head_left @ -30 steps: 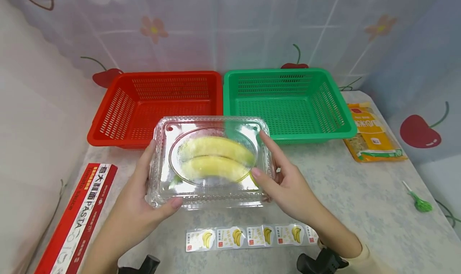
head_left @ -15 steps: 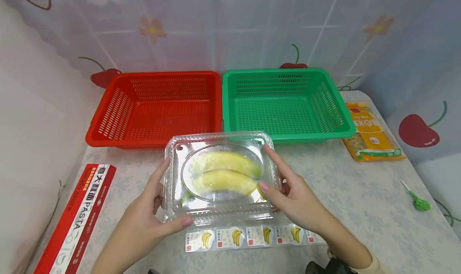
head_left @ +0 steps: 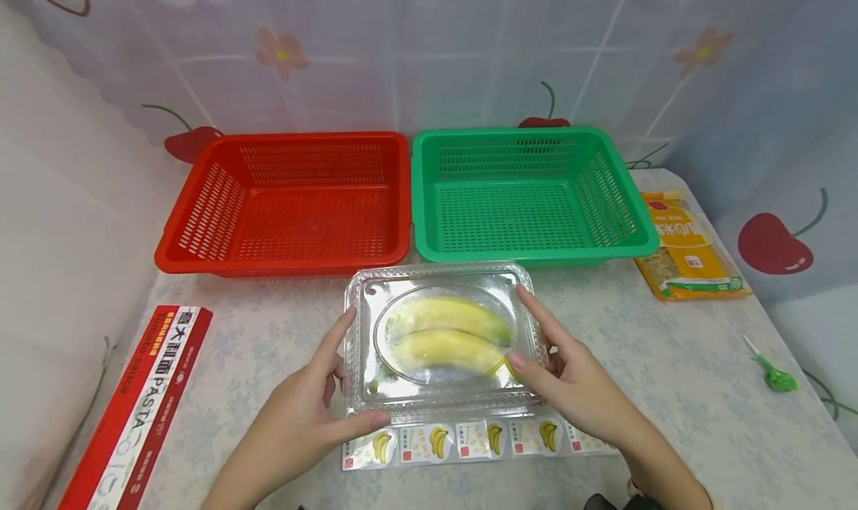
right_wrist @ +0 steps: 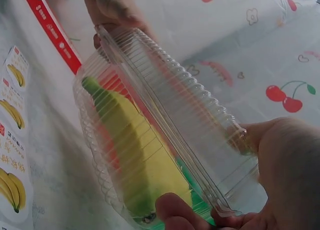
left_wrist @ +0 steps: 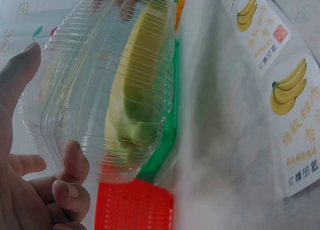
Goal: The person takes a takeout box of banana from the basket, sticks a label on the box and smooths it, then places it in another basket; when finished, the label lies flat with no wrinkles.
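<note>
The left hand (head_left: pixel 304 413) and right hand (head_left: pixel 570 380) grip opposite ends of the box (head_left: pixel 442 402), fingers part-curled around its edges. The box sits between them, raised off the counter (head_left: pixel 302 488), with bananas (head_left: pixel 442 320) inside. Labels (head_left: pixel 459 443) lie below, between the hands. The left wrist view makes "BANANA" legible on them, unlike the head view. The right wrist view crops both hands.

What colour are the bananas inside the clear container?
The bananas are yellow, greenish toward the ends; the right wrist view shows this best.
</note>
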Motion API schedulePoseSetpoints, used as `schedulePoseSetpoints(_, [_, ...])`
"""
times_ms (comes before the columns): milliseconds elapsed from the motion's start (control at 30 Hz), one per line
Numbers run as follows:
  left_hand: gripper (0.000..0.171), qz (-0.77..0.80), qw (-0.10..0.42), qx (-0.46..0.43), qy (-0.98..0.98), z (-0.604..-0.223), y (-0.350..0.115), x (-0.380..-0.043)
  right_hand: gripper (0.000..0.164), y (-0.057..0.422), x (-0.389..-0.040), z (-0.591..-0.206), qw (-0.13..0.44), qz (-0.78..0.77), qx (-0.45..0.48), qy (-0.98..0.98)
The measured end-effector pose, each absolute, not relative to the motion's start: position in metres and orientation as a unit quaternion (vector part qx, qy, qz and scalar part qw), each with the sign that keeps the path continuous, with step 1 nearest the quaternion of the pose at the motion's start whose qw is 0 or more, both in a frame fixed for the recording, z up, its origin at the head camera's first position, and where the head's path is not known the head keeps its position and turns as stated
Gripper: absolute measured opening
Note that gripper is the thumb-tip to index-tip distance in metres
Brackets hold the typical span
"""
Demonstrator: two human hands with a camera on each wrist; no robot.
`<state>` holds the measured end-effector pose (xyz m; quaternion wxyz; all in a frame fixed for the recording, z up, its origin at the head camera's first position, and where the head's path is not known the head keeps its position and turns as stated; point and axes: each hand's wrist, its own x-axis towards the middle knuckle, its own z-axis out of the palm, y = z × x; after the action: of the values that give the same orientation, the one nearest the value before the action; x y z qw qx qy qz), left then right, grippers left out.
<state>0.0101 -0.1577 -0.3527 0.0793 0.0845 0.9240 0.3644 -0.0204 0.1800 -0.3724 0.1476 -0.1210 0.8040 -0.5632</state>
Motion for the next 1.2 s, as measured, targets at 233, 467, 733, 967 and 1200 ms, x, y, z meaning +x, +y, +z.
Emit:
schedulePoseSetpoints(233, [0.111, 0.362, 0.111, 0.098, 0.920, -0.358, -0.145, 0.004, 0.076, 0.197, -0.018, -0.384, 0.136, -0.557, -0.115, 0.811])
schedulePoseSetpoints(467, [0.113, 0.362, 0.155, 0.104, 0.913, -0.366, -0.129, -0.011, 0.076, 0.216, -0.018, -0.394, 0.126, -0.548, -0.102, 0.821])
schedulePoseSetpoints(733, [0.110, 0.388, 0.184, 0.149, 0.891, -0.378, -0.111, -0.024, 0.076, 0.239, -0.022, -0.398, 0.128, -0.516, -0.087, 0.842])
schedulePoseSetpoints(967, [0.109, 0.421, 0.199, 0.169, 0.869, -0.387, -0.095, -0.032, 0.076, 0.259, -0.028, -0.406, 0.122, -0.505, -0.091, 0.850])
schedulePoseSetpoints(1200, [0.109, 0.433, 0.208, 0.167, 0.861, -0.395, -0.081, -0.037, 0.075, 0.271, -0.035, -0.409, 0.113, -0.501, -0.094, 0.853])
